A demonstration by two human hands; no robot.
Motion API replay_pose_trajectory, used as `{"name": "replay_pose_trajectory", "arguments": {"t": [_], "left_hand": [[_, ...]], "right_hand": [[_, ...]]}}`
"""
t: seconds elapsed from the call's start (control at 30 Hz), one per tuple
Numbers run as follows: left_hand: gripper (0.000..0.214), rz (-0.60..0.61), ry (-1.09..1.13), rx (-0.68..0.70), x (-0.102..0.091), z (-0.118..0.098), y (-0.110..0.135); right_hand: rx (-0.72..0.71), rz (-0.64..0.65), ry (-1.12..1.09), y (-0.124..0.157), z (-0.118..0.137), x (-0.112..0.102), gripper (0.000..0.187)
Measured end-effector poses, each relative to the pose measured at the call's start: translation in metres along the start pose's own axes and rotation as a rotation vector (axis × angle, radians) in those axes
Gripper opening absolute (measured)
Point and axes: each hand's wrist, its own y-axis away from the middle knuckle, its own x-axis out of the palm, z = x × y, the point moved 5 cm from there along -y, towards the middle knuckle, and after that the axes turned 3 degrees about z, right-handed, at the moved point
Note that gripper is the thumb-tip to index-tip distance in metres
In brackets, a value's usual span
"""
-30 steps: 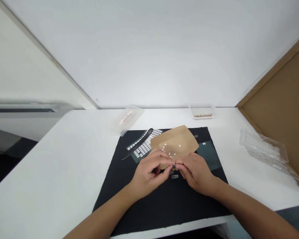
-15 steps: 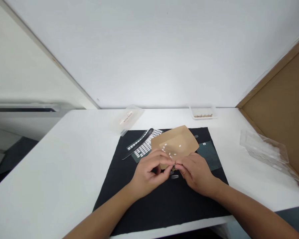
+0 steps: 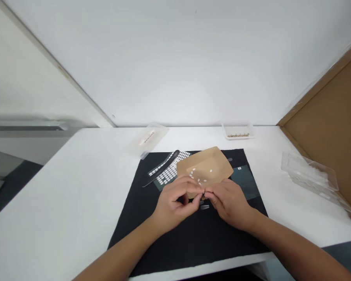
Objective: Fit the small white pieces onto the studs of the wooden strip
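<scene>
My left hand point(image 3: 175, 205) and my right hand point(image 3: 229, 203) meet fingertip to fingertip over a black mat point(image 3: 163, 238). Both pinch one tiny dark object point(image 3: 204, 193) between them; it is too small to name. Just beyond the fingers lies a brown paper tray point(image 3: 206, 168) with several small white pieces in it. A small clear piece point(image 3: 204, 207) lies on the mat under the hands.
A black nail file point(image 3: 160, 168) and a sheet of white oval stickers point(image 3: 171, 171) lie left of the tray. A clear lidded box point(image 3: 149, 139), a small clear tray point(image 3: 238, 132) and a clear plastic case point(image 3: 310, 175) stand on the white table. A brown board point(image 3: 333, 121) leans at right.
</scene>
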Motion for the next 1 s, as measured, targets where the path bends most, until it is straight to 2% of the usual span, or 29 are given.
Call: {"name": "replay_pose_trajectory", "arguments": {"t": [0.3,0.67,0.83,1.0], "left_hand": [[0.012,-0.041,0.016,-0.059,0.0,0.0,0.001],[0.009,-0.05,0.135,-0.172,0.003,0.006,0.004],[0.007,-0.043,0.19,-0.244,0.004,0.011,0.007],[0.006,-0.045,0.278,-0.341,0.007,0.017,0.01]], "right_hand": [[0.059,0.093,-0.004,0.0,-0.001,0.004,0.043],[0.156,0.187,-0.132,0.0,-0.002,0.006,0.05],[0.187,0.196,-0.201,-0.001,-0.001,0.004,0.046],[0.228,0.216,-0.367,-0.001,-0.002,0.004,0.036]]}}
